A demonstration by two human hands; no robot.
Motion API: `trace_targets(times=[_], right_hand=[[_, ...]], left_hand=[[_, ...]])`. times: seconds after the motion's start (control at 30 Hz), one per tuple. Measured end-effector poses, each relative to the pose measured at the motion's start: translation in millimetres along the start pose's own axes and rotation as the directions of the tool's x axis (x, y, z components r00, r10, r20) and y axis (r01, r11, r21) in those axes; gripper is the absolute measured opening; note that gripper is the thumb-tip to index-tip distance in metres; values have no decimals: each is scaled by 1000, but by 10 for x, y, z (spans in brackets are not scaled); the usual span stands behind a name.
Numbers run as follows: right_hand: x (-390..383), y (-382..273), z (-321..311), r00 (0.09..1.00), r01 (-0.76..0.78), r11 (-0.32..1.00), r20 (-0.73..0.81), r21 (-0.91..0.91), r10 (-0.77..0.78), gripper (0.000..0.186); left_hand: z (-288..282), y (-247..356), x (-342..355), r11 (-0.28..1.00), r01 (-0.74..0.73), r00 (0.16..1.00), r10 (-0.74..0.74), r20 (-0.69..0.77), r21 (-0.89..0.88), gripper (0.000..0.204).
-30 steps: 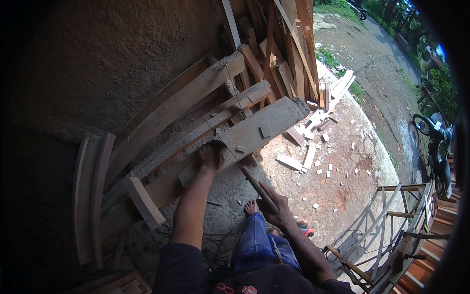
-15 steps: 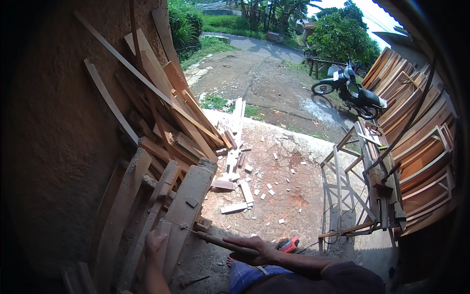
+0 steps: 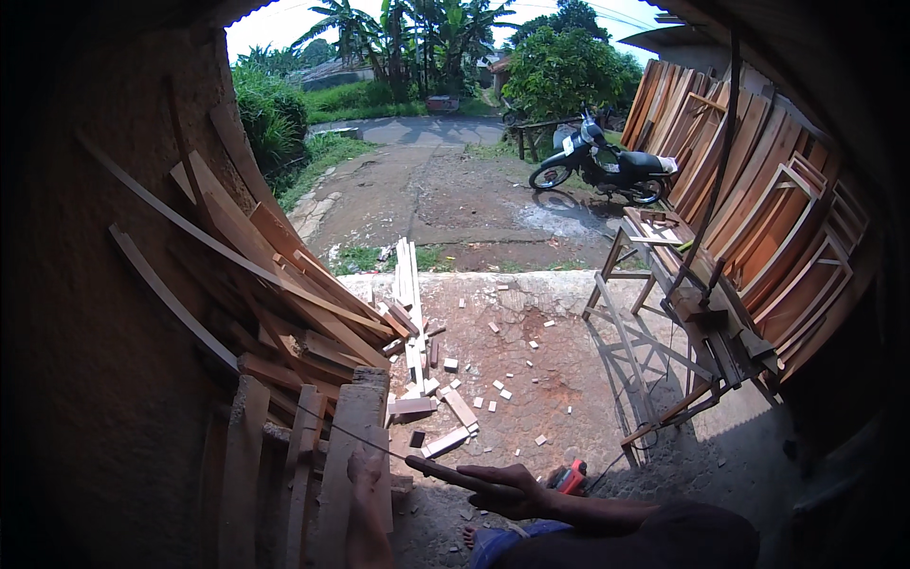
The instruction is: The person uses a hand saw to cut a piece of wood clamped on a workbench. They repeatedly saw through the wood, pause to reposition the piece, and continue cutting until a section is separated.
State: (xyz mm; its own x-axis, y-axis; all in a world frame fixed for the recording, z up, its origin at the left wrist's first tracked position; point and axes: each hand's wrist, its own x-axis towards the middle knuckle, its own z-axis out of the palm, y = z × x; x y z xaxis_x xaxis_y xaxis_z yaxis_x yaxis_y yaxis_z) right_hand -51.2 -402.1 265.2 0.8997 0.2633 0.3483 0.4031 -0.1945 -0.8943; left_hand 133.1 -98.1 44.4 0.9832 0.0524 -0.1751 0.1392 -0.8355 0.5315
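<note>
My right hand (image 3: pixel 507 482) is closed round the brown wooden handle (image 3: pixel 445 473) of a handsaw, with a finger stretched along it. The thin saw blade (image 3: pixel 355 436), seen nearly edge-on, runs leftward from the handle across the thick timber at the lower left. My left hand (image 3: pixel 362 469) lies just below the blade, closed on a wooden board (image 3: pixel 381 479) resting on that thick timber (image 3: pixel 353 408). Its fingers are partly in shadow. Whether the blade's teeth touch the board is hard to tell.
Long planks (image 3: pixel 303 294) lean on the left wall. Small offcuts (image 3: pixel 460 408) litter the floor. A red power tool (image 3: pixel 572 477) lies by my right forearm. A wooden workbench (image 3: pixel 701 332) stands at right, before leaning boards and frames; a motorcycle (image 3: pixel 607 166) is parked beyond.
My view has tilted up. More of the saw blade shows now, reaching farther left over the timber. A small block is gone from the timber's top, and a dark one shows on the floor.
</note>
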Motion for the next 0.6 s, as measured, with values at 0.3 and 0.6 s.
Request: trace_targets(times=[0.3, 0.6], right_hand=[[-256, 190, -90, 999, -35, 998, -26, -45, 34, 58], [-242, 336, 39, 997, -40, 999, 62, -10, 40, 57]], left_hand=[[-403, -1242, -344, 939, -47, 986, 98, 134, -341, 77], [-325, -1400, -961, 969, 56, 897, 58, -438, 241, 70]])
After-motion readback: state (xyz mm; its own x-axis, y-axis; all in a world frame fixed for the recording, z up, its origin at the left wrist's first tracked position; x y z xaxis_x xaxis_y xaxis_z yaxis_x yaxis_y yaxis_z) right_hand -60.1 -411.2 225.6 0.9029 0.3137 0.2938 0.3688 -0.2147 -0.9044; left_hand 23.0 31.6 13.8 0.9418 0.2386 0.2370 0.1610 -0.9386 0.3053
